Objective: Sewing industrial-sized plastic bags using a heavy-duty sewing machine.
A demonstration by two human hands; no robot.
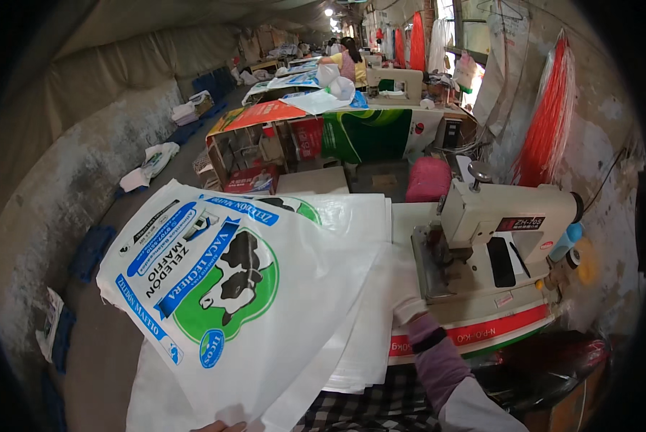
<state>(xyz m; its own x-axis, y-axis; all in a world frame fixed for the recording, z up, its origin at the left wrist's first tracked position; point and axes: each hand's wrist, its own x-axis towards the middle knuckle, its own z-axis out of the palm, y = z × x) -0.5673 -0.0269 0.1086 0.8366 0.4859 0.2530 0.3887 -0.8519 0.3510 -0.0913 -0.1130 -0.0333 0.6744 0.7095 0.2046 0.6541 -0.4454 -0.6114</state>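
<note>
At the lower edge, the left hand [226,426] showed only as a few fingers against the near edge of a white woven feed sack [240,317]; how firmly they gripped it, I could not tell. Black-and-white checked cloth [366,412] lay just to the right, and a lavender sleeve [438,356] with a dark band reached up past it. From that sleeve the right hand [404,291], pale and blurred, lay against the white sacking beside the sewing table; its fingers were too smeared to tell whether they were together or apart.

The feed sack spread slantwise across the middle, its print of a cow's head on a green patch, with blue ribbons, facing up. A stack of white sacks [355,360] lay partly beneath it, on its right.

Right of the stack, black plastic sheeting [553,360] bulged below the table's red-banded edge. Above that edge stood a cream industrial sewing machine [514,205], with a light-blue cup [568,241] behind it and a pink bundle [429,180] near its left end. Red and white strands [550,122] hung on the wall.

Farther off, a green banner [370,135] fronted another table, where a second sewing machine [395,83] stood. Beyond it, a person in yellow [350,66] faced away.
</note>
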